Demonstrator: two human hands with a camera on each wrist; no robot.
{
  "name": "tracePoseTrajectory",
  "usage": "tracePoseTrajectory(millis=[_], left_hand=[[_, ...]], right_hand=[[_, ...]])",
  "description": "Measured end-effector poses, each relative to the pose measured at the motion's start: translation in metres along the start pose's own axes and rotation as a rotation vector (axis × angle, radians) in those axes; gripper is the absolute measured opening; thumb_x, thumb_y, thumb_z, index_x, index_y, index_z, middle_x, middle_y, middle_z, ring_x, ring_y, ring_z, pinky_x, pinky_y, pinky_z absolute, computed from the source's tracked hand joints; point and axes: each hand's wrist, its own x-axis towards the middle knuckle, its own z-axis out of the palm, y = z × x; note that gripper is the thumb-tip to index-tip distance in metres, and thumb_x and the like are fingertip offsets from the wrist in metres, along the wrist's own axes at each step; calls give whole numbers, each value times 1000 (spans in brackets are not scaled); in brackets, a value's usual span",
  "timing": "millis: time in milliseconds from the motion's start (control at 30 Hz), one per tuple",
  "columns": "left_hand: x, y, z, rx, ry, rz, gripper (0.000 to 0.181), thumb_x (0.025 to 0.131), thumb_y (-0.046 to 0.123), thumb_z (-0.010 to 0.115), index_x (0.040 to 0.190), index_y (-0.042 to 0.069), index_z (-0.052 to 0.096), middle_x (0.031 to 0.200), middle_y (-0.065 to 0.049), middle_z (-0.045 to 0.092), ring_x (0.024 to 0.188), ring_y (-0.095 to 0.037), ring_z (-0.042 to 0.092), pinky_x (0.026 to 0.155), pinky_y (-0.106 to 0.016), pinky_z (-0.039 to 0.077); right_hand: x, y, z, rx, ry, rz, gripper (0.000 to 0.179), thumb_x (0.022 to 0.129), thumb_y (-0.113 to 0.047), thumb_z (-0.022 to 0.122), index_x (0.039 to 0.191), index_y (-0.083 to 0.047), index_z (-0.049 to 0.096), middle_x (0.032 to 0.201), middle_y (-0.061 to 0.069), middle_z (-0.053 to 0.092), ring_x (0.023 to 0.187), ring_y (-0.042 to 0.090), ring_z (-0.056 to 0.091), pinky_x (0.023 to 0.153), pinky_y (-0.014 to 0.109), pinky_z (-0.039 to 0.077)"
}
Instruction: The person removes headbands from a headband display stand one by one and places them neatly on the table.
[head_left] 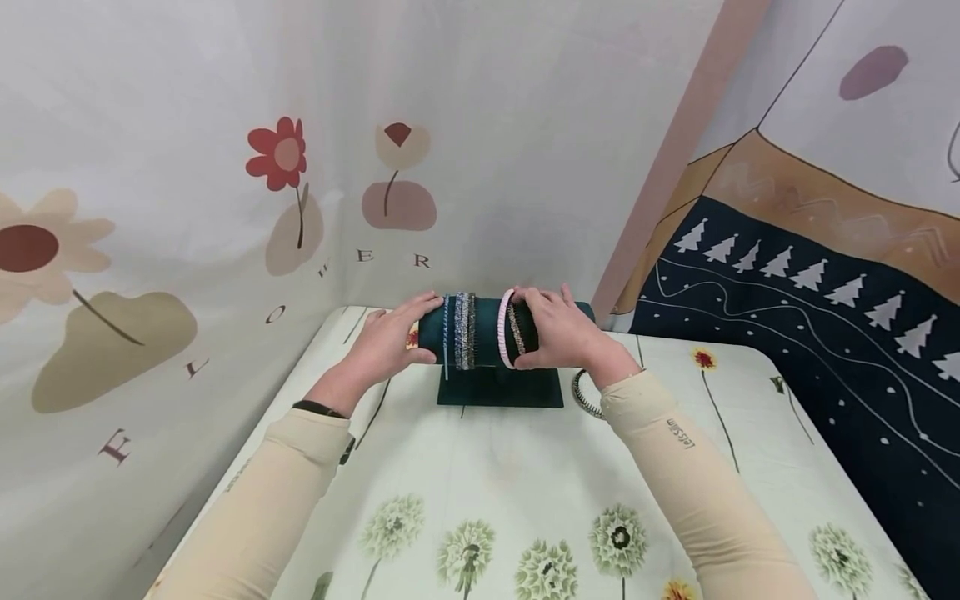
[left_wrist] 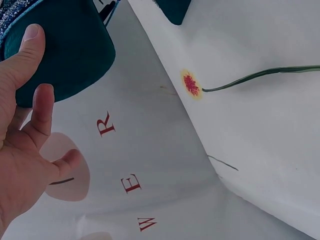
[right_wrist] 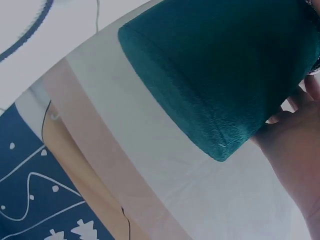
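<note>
A dark green velvet bracelet stand stands on the table, its padded roll lying crosswise above a flat base. My left hand holds the roll's left end between thumb and fingers; the left wrist view shows the thumb on the roll's end. Round the roll sit a thin blue bracelet and several glittery ones. Farther right, my right hand grips a pink bracelet at top and bottom, beside a sparkly bracelet. Its fingertips are mostly hidden in the right wrist view.
A black-and-white bracelet lies on the table near my right wrist, partly hidden by it. The table wears a flower-print cloth. A pale curtain hangs behind, and dark tree-patterned fabric hangs at the right.
</note>
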Motion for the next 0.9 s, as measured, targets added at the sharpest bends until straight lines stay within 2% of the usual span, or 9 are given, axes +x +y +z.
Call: tracePoseTrajectory(millis=[100, 300, 467, 567, 767, 900], left_hand=[[0, 1, -1, -5, 0, 4, 97, 88, 30, 89, 169, 22, 35, 179, -5, 27, 162, -33, 34, 130, -72, 19], [0, 1, -2, -2, -8, 0, 96, 89, 30, 88, 169, 22, 35, 179, -5, 26, 163, -34, 33, 130, -72, 19], [0, 0, -1, 4, -3, 1, 96, 89, 30, 88, 169, 22, 35, 179, -6, 27, 162, -33, 34, 130, -71, 20], [1, 0, -1, 4, -3, -1, 96, 89, 30, 89, 169, 22, 35, 179, -5, 27, 162, -33, 34, 130, -71, 20], [2, 0, 0, 3, -7, 3, 96, 89, 31, 88, 169, 22, 35, 179, -6, 27, 162, -33, 35, 130, -70, 21], [2, -1, 0, 9, -4, 6, 97, 89, 31, 89, 169, 22, 35, 179, -6, 27, 161, -34, 36, 130, -69, 22]], right_hand=[[0, 2, -1, -2, 6, -6, 100, 80, -45, 93, 159, -16, 38, 164, 10, 47, 153, 39, 41, 133, 72, 9], [2, 5, -2, -27, -16, -39, 105, 82, -45, 91, 166, -23, 32, 166, 10, 46, 153, 42, 40, 132, 74, 7], [6, 7, -2, -89, -27, -72, 111, 80, -55, 90, 168, -25, 30, 167, 11, 44, 154, 41, 36, 131, 75, 14], [9, 6, -3, -93, -26, -81, 108, 81, -58, 88, 166, -23, 32, 166, 11, 44, 155, 41, 34, 130, 72, 20], [13, 4, -5, -51, -45, -79, 90, 88, -43, 80, 163, -21, 37, 166, 11, 46, 156, 40, 33, 128, 63, 28], [12, 3, -9, -26, -69, -56, 85, 89, -35, 74, 165, -23, 37, 165, 10, 46, 155, 40, 33, 126, 63, 34]])
